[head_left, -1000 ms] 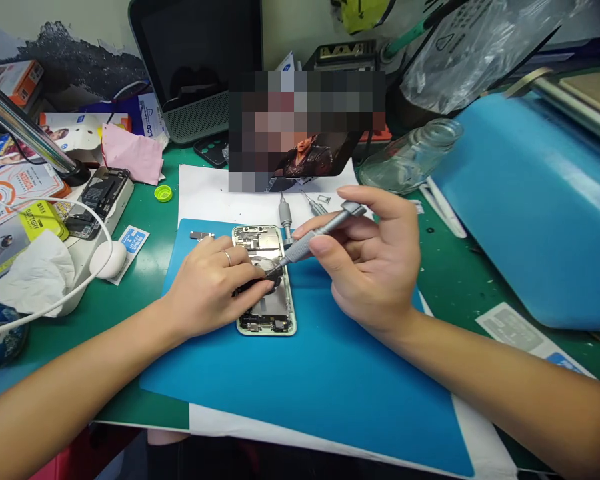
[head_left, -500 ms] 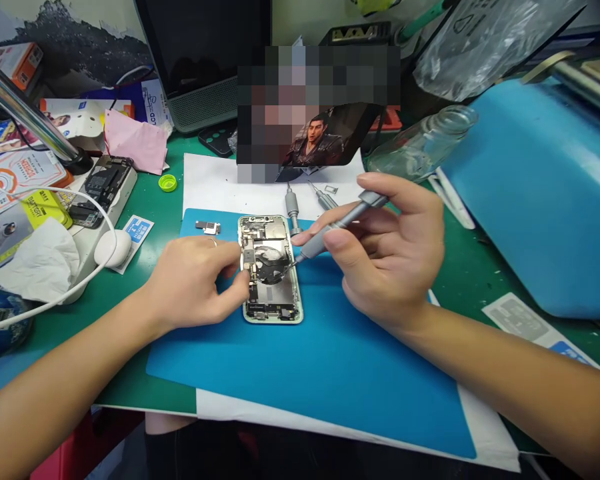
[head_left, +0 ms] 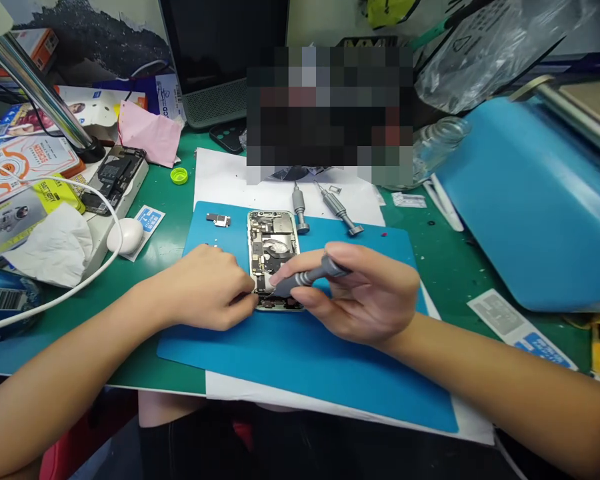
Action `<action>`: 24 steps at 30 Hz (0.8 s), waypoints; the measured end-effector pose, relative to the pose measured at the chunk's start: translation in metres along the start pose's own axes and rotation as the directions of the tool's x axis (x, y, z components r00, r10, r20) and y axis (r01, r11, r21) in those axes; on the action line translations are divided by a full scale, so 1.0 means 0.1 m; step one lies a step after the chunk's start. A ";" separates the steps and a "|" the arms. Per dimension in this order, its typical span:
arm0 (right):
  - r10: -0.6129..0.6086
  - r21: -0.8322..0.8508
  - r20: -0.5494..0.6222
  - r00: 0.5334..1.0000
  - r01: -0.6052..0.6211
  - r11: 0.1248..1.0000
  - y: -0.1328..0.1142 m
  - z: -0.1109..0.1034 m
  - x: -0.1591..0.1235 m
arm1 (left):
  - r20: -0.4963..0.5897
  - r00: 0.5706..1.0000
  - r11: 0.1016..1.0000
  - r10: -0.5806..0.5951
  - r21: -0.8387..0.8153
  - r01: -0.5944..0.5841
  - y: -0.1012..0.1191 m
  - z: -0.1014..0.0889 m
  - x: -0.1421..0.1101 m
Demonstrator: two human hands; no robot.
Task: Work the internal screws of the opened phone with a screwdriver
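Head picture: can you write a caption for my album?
Right hand holds a screwdriver over an open phone, left hand at its edge.

A lime-green bottle cap (head_left: 179, 175) sits on the green counter (head_left: 155, 263). Just beyond it and slightly left lies a creased pink sheet (head_left: 150, 135). Left of the cap is an opened smartphone (head_left: 115, 172), and farther left a chrome pole (head_left: 45, 93) stands tilted. Left and nearer than the cap — a rounded white device (head_left: 127, 235), a crumpled tissue (head_left: 55, 243) and a battery box (head_left: 10, 227). Right of the cap and beyond it are a black phone case (head_left: 229, 139) and a dark screen (head_left: 225, 53). Well to its right — a glass jar (head_left: 443, 143), a clear plastic bag (head_left: 490, 60) and a bulky blue object (head_left: 525, 213).
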State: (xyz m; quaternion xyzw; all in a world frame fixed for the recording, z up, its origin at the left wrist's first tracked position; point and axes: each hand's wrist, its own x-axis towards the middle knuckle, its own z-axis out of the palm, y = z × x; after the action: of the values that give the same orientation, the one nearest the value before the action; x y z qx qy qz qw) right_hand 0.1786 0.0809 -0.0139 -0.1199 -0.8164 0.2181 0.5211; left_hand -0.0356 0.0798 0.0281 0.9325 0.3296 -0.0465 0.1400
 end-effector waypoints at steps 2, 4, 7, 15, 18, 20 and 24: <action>-0.017 0.000 0.017 1.000 0.017 1.000 0.01 0.00 -0.02 | -0.001 1.000 1.000 -0.004 0.004 0.004 0.00 0.00 0.00; -0.040 -0.010 0.025 0.999 0.041 0.999 0.00 -0.01 -0.02 | -0.004 1.000 1.000 -0.009 0.007 0.009 0.00 0.00 0.00; -0.048 -0.025 0.034 0.998 0.049 0.998 0.00 -0.02 -0.02 | -0.005 1.000 1.000 -0.010 -0.003 0.010 0.00 0.00 0.01; -0.063 -0.069 0.056 0.996 0.067 0.995 0.01 -0.01 -0.04 | -0.023 1.000 0.999 -0.009 -0.042 0.008 0.00 0.00 0.01; -0.064 -0.063 0.068 0.996 0.068 0.996 0.01 -0.02 -0.05 | -0.032 0.999 0.999 -0.007 -0.044 0.005 0.00 0.01 0.01; -0.059 -0.058 0.072 0.996 0.063 0.996 0.01 -0.02 -0.05 | -0.036 0.999 0.999 -0.004 -0.048 0.002 0.00 0.01 0.01; -0.051 -0.054 0.083 0.995 0.056 0.997 0.02 -0.01 -0.06 | -0.031 1.000 0.999 -0.006 -0.041 0.005 0.00 0.00 0.01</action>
State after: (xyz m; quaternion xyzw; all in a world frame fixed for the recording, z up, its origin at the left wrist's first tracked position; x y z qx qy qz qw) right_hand 0.1817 0.0799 -0.0192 -0.1035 -0.8458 0.1858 0.4893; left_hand -0.0345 0.0805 0.0276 0.9292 0.3351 -0.0257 0.1537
